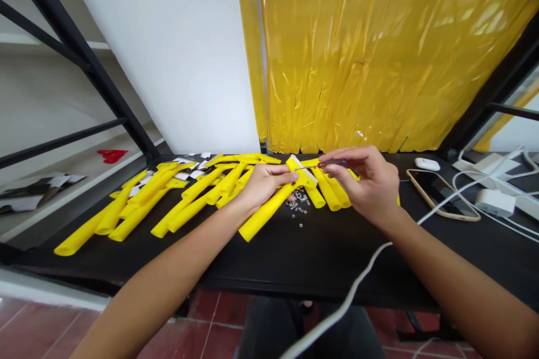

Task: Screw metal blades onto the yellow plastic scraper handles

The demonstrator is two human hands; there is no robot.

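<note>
My left hand (266, 182) is closed around a yellow plastic handle (269, 212), whose wide tube end slants down toward me. A white strip shows along the handle's head. In my right hand (368, 176) is a screwdriver (337, 163) with a dark reddish grip, held between thumb and fingers. Its thin shaft points left, and the tip meets the handle's head near my left fingertips. Just below the head, small metal nuts (300, 208) lie scattered on the black table. My fingers hide part of the handle and of the grip.
More yellow handles (138, 216) lie in piles to the left and behind my hands. On the right are a phone (438, 193), a white earbud case (426, 164), a charger (494, 202) and cables. A white cable (362, 277) crosses the table's front edge. Yellow plastic curtain (357, 56) hangs behind.
</note>
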